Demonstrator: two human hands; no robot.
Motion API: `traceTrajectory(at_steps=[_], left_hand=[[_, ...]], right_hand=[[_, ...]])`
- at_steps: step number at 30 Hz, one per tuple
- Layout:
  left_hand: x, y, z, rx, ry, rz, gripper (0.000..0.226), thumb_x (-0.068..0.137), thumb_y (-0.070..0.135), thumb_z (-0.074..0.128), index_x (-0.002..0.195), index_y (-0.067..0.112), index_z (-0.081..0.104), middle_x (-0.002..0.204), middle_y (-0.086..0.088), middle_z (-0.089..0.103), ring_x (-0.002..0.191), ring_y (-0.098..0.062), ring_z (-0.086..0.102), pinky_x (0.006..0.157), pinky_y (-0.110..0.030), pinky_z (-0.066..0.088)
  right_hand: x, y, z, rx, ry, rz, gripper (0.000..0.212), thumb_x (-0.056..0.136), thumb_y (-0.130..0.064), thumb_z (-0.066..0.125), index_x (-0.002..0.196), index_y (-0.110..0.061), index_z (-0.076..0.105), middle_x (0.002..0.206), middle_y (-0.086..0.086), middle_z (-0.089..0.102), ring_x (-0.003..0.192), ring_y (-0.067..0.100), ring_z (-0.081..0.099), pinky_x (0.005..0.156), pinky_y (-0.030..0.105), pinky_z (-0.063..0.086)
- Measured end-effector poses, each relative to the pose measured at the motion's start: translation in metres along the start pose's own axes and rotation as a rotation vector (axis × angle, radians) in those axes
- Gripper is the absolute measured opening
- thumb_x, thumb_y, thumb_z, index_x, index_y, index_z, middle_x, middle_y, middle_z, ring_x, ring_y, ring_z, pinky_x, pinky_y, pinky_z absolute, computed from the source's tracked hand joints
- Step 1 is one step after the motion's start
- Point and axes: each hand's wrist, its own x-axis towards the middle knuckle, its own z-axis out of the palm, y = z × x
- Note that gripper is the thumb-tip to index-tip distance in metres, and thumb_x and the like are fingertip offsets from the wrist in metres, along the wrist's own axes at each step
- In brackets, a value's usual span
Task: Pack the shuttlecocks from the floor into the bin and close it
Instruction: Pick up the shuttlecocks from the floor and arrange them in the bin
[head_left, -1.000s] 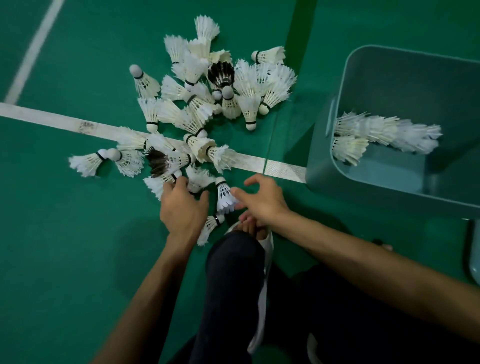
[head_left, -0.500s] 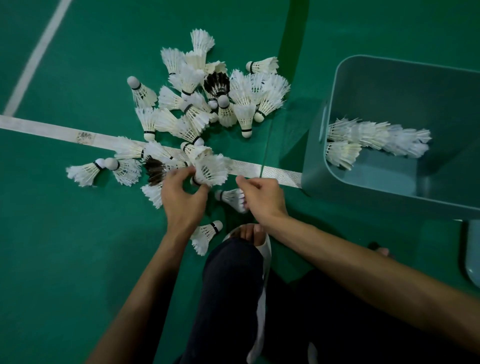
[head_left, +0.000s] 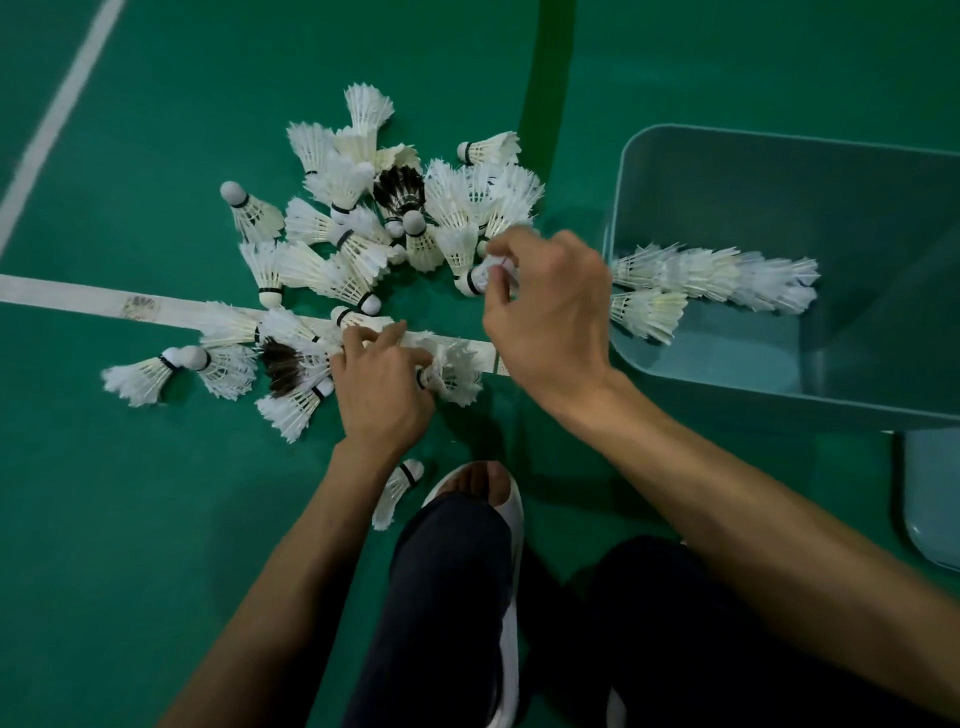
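Observation:
Several white shuttlecocks (head_left: 343, 234), two of them dark-feathered, lie in a loose pile on the green court floor. My left hand (head_left: 382, 384) rests at the pile's near edge, fingers closed on a white shuttlecock (head_left: 454, 374) by its cork end. My right hand (head_left: 545, 317) is raised beside the bin, pinching the cork of another shuttlecock (head_left: 488, 273). The teal bin (head_left: 727, 171) stands open at the right with nested rows of shuttlecocks (head_left: 711, 275) inside. One stray shuttlecock (head_left: 397, 491) lies by my foot.
A white court line (head_left: 104, 301) crosses under the pile. My knee and white sandal (head_left: 498, 499) sit just behind the hands. The bin's teal lid (head_left: 930, 499) lies on the floor at the right edge.
My right hand has lifted away from the near shuttlecocks and moved up and right toward the bin with a shuttlecock. My left hand now grips a shuttlecock at the pile's edge.

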Motion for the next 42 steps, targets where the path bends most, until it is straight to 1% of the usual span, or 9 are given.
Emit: traceTrajectory(at_steps=[8,12,17,22,25,29,34,38,42], left_hand=[[0.003,0.006,0.013,-0.066,0.096,0.079,0.024,0.069,0.012,0.078,0.092,0.021,0.078,0.124,-0.004,0.074,0.144,-0.037,0.04,0.111,-0.055,0.032],[0.007,0.021,-0.003,-0.427,0.221,0.082,0.013,0.077,0.021,0.081,0.084,0.012,0.075,0.089,-0.01,0.073,0.099,-0.034,0.068,0.082,-0.043,0.054],[0.009,0.07,-0.03,-1.151,0.154,-0.072,0.023,0.084,0.026,0.079,0.09,0.005,0.072,0.086,-0.007,0.073,0.077,-0.022,0.07,0.071,-0.041,0.057],[0.014,0.131,-0.089,-1.543,0.241,-0.019,0.017,0.075,0.017,0.064,0.076,0.033,0.069,0.081,0.008,0.065,0.086,-0.015,0.061,0.079,-0.046,0.051],[0.016,0.169,-0.114,-1.525,0.251,0.048,0.018,0.077,0.018,0.059,0.073,0.033,0.068,0.083,0.007,0.063,0.089,-0.017,0.058,0.079,-0.045,0.052],[0.018,0.217,-0.124,-1.344,0.09,0.162,0.007,0.092,0.015,0.053,0.088,0.015,0.06,0.084,0.006,0.06,0.068,0.005,0.054,0.062,-0.012,0.044],[0.031,0.241,-0.109,-1.023,-0.088,0.161,0.021,0.099,0.025,0.047,0.095,0.007,0.059,0.082,0.002,0.056,0.074,-0.014,0.049,0.071,-0.038,0.043],[0.043,0.251,-0.102,-0.867,-0.169,0.118,0.027,0.1,0.03,0.046,0.101,0.009,0.062,0.088,0.001,0.059,0.08,-0.019,0.054,0.068,-0.039,0.039],[0.054,0.251,-0.088,-0.558,-0.304,0.138,0.032,0.098,0.038,0.041,0.101,0.012,0.059,0.096,-0.004,0.062,0.088,-0.028,0.058,0.068,-0.037,0.037]], right_hand=[[0.053,0.031,-0.059,0.567,0.147,0.424,0.016,0.079,-0.008,0.08,0.093,-0.015,0.08,0.081,-0.008,0.076,0.072,0.004,0.071,0.071,0.026,0.062],[0.073,0.081,-0.106,0.64,0.245,0.557,0.012,0.075,-0.007,0.076,0.083,-0.014,0.08,0.078,-0.002,0.078,0.077,0.011,0.075,0.074,0.028,0.062],[0.055,0.152,-0.139,0.392,0.165,0.723,0.013,0.071,-0.009,0.069,0.065,-0.018,0.077,0.073,-0.003,0.077,0.07,0.006,0.072,0.071,0.031,0.061],[0.032,0.198,-0.138,-0.071,-0.154,0.876,0.02,0.072,-0.011,0.063,0.083,-0.003,0.076,0.077,0.015,0.075,0.069,0.02,0.07,0.074,0.041,0.064],[0.032,0.2,-0.13,-0.173,-0.303,0.915,0.02,0.073,-0.015,0.059,0.083,-0.006,0.074,0.072,0.011,0.072,0.067,0.027,0.072,0.075,0.039,0.064],[0.045,0.201,-0.116,-0.069,-0.429,0.997,0.006,0.085,-0.004,0.065,0.09,0.001,0.065,0.081,0.017,0.07,0.06,0.029,0.071,0.066,0.044,0.065],[0.06,0.203,-0.087,0.064,-0.508,1.069,0.009,0.087,0.006,0.068,0.094,0.008,0.064,0.077,0.024,0.07,0.052,0.032,0.066,0.061,0.047,0.064],[0.061,0.205,-0.068,0.103,-0.507,1.071,0.012,0.083,0.011,0.063,0.094,0.006,0.065,0.072,0.021,0.068,0.048,0.03,0.066,0.05,0.04,0.061],[0.061,0.216,-0.065,0.17,-0.459,1.124,0.021,0.078,0.014,0.068,0.098,0.009,0.069,0.082,0.025,0.072,0.058,0.035,0.07,0.058,0.052,0.063]])
